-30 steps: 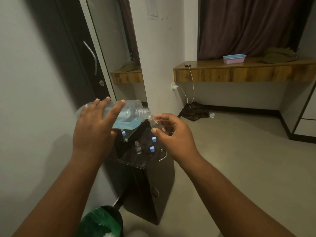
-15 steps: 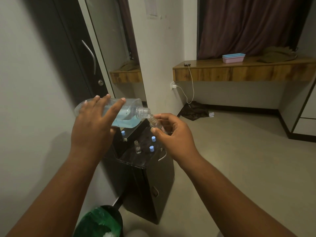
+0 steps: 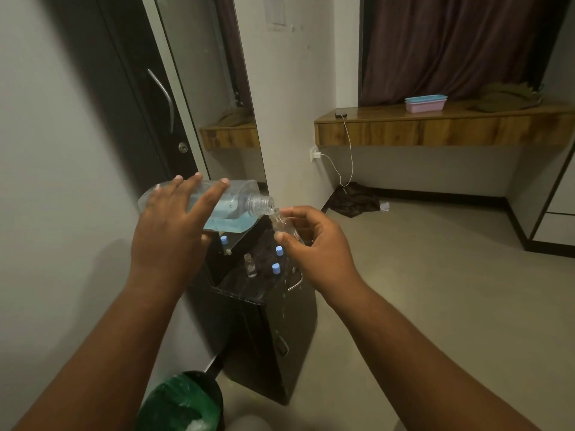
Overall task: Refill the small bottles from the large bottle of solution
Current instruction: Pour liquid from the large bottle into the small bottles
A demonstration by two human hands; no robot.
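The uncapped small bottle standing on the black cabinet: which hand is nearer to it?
Right. The right hand holds another small bottle just above and to the right of the uncapped small bottle; the left hand grips the large bottle up to its left, farther away.

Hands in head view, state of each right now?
Left hand: holding the large clear bottle of blue solution.
Right hand: holding a small clear glass bottle.
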